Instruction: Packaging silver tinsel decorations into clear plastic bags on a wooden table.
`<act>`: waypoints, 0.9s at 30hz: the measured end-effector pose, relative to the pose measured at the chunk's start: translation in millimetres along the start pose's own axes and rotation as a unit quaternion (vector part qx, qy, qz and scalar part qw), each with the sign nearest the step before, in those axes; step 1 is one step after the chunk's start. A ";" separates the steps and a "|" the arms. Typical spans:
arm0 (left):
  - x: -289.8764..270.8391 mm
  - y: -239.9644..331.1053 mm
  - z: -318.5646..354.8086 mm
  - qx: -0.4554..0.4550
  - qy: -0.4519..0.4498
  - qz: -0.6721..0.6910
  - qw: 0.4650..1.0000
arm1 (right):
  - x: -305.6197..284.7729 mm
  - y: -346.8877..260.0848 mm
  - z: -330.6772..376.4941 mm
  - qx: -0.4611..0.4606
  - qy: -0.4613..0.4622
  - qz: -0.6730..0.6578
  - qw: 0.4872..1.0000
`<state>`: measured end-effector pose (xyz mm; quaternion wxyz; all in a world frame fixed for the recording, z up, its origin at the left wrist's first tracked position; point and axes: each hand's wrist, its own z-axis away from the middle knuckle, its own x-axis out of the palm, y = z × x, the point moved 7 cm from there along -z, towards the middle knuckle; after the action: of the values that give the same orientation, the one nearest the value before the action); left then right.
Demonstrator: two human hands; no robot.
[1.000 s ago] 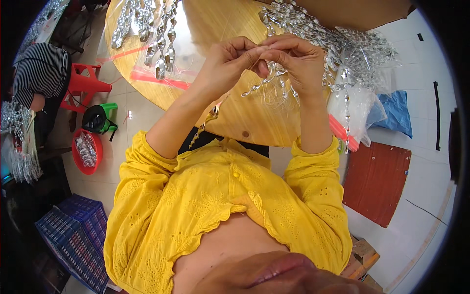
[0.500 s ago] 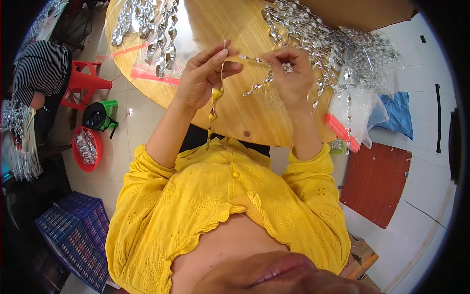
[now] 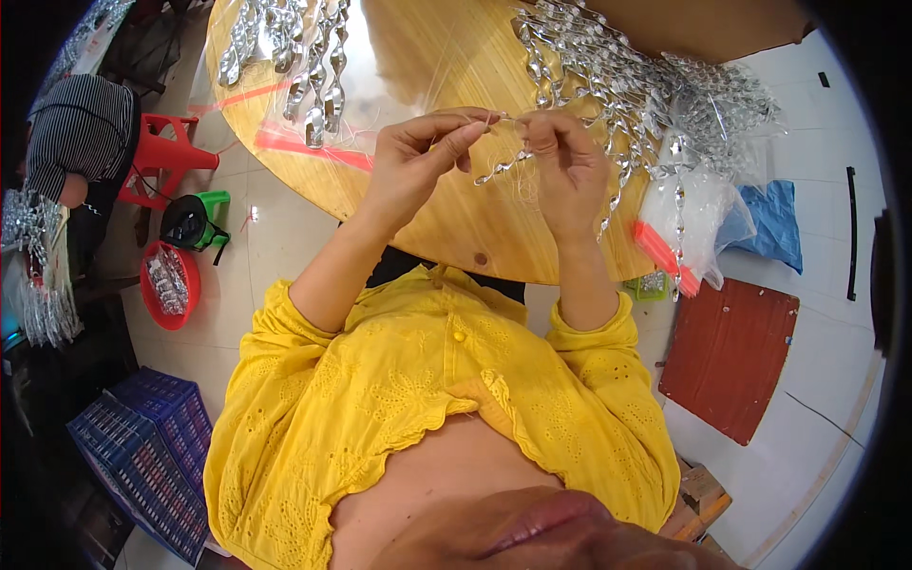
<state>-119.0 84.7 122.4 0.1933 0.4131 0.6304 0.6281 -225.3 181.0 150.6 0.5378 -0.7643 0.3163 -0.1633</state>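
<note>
My left hand point(image 3: 423, 161) is closed in a pinch, with a thin clear thread point(image 3: 504, 117) at its fingertips. Close beside it, my right hand point(image 3: 567, 176) is pinched too, its fingertips nearly touching the left ones at the thread. A small shiny bit shows between them, too small to make out. From beside my right fingers a twisted silver strip point(image 3: 502, 169) slants down to the left over the wooden table point(image 3: 446, 233); whether the hand holds it or it lies there is hidden. Loose clear thread point(image 3: 525, 185) lies tangled under the right hand.
Twisted silver strips point(image 3: 328, 81) lie at the far left, and a large heap point(image 3: 617, 85) at the right. Plastic bags point(image 3: 698, 214) hang over the right edge. A co-worker point(image 3: 81, 133) in stripes, a red stool point(image 3: 171, 152), a red basin point(image 3: 193, 290) and blue crates point(image 3: 142, 446) are left.
My left hand has moved right to meet the right hand. The twisted strip that hung beneath it on the thread no longer shows. My right hand has lowered slightly and turned.
</note>
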 end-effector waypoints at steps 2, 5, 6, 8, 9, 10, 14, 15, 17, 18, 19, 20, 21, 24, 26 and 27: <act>3.5 -0.2 0.9 -0.012 -0.014 0.066 0.998 | 8.7 1.5 3.9 -0.002 -0.035 0.020 0.999; 1.6 -2.7 2.4 -0.019 0.011 0.053 0.998 | 19.5 9.0 11.1 0.014 -0.112 0.046 0.993; 0.8 -4.9 2.7 -0.019 0.011 0.053 0.998 | 24.4 13.5 13.8 0.032 -0.154 0.054 0.986; -0.1 -12.5 3.6 -0.042 0.002 0.058 0.997 | 34.8 9.4 18.5 0.028 -0.145 0.022 0.989; -0.7 -10.3 3.2 -0.042 0.001 0.058 0.997 | 37.2 7.1 19.8 0.024 -0.136 -0.010 0.990; -0.6 -14.0 3.8 -0.098 -0.001 0.103 0.990 | 35.3 9.0 20.6 0.024 -0.135 -0.010 0.991; 0.5 -26.8 8.9 -0.206 -0.117 0.116 0.965 | 29.4 4.0 20.8 -0.106 -0.113 0.146 0.977; -1.4 -25.7 10.1 -0.206 -0.116 0.116 0.965 | 29.6 -0.1 21.2 -0.151 -0.108 0.209 0.960; -2.2 -21.0 11.5 -0.190 -0.132 0.033 0.972 | 26.9 -4.3 16.8 -0.171 -0.126 0.265 0.940; -0.9 -19.8 11.7 -0.189 -0.132 0.033 0.972 | 28.9 -6.5 16.0 -0.191 -0.143 0.321 0.917; 0.4 -20.8 12.5 -0.202 -0.129 0.033 0.970 | 28.8 -7.5 15.0 -0.191 -0.143 0.322 0.916; 2.4 -21.6 13.6 -0.215 -0.126 0.032 0.968 | 27.7 -11.1 14.8 -0.204 -0.128 0.331 0.912; 5.2 -21.6 13.8 -0.215 -0.127 0.032 0.968 | 26.4 -14.2 15.0 -0.218 -0.114 0.340 0.908; 5.4 -26.4 15.3 -0.237 -0.093 0.031 0.967 | 22.4 -15.4 13.9 -0.218 -0.095 0.338 0.910; -8.3 -19.1 11.8 -0.165 0.011 0.056 0.985 | 7.5 -2.5 9.2 -0.074 -0.053 0.129 0.987; -13.7 -20.1 12.4 -0.165 0.010 0.056 0.985 | 0.1 17.1 9.8 0.075 -0.007 -0.090 0.993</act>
<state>-107.1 84.6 97.8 0.2172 0.4038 0.4958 0.7375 -224.7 184.2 131.2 0.5789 -0.7481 0.2296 -0.2292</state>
